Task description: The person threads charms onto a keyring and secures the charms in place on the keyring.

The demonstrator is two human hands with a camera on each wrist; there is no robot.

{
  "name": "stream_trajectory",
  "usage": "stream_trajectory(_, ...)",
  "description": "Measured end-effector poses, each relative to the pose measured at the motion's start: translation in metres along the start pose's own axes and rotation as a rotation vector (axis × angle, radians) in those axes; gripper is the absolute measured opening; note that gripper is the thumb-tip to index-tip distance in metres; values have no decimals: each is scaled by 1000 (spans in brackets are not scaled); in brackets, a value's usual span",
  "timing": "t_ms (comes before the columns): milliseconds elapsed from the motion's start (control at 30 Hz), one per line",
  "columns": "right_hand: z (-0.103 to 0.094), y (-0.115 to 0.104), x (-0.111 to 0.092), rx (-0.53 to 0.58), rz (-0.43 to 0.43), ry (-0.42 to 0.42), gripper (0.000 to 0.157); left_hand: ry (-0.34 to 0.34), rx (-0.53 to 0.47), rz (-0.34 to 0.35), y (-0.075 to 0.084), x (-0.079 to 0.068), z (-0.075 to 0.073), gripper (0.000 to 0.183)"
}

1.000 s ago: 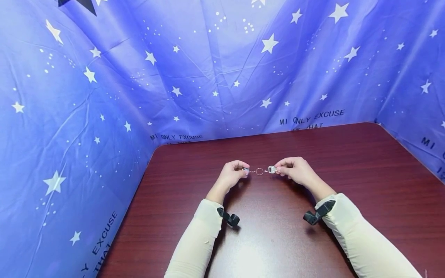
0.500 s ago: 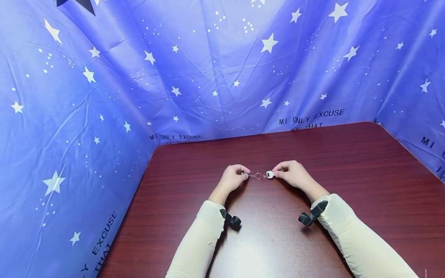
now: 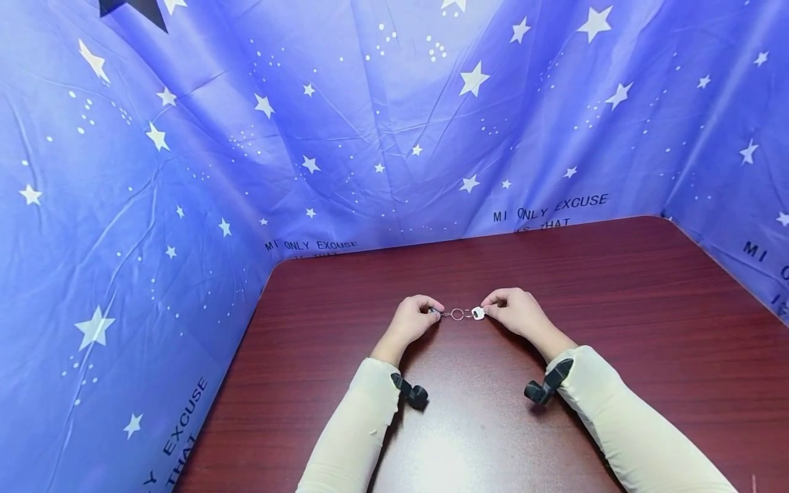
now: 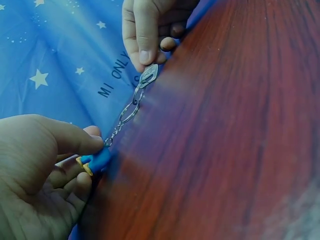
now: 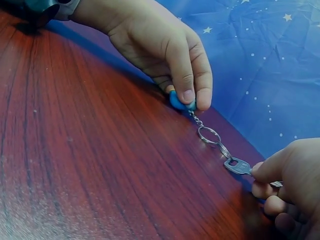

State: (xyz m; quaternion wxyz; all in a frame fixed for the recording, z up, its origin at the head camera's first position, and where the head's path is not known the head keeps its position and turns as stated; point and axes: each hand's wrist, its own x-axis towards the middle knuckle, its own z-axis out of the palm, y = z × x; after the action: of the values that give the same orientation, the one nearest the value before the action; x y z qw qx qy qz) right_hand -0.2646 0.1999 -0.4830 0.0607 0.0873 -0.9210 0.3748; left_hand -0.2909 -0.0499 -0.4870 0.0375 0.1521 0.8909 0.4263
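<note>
My left hand [image 3: 411, 320] pinches a small blue and yellow keychain charm [image 4: 99, 161] between thumb and fingers. From the charm a short metal chain [image 4: 114, 132] runs to a round key ring [image 5: 209, 135]. A second, smaller ring [image 5: 224, 151] links that one to a silver key [image 5: 238, 166]. My right hand [image 3: 519, 315] pinches the key, its bow showing and its blade mostly covered by the fingers. Chain and rings stretch in a line between both hands, just above the table. Most of the charm is hidden by the left fingers.
The hands are over a dark red wood-grain table [image 3: 481, 411]. A blue curtain [image 3: 382, 123] with white stars and lettering surrounds its far and side edges. Black wrist mounts [image 3: 411, 392] sit on both cream sleeves [image 3: 354, 431].
Both hands have come slightly toward me with the keychain. The right hand has also shifted a little left, bringing the key nearer the left hand. Both grips stay the same.
</note>
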Motion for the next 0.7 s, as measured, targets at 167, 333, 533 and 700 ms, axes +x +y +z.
stream_trajectory(167,1,0,0,-14,-6,21,4,1,9,14,0,-1,1,13)
stream_trajectory(333,1,-2,-1,-38,-5,36,5,8,9,23,-2,0,4,13)
stream_trajectory(533,3,-4,0,-70,5,52,6,20,19,37,-2,-1,5,13)
stream_trajectory(700,4,-4,0,-91,-7,60,4,20,23,35,-1,-2,6,13)
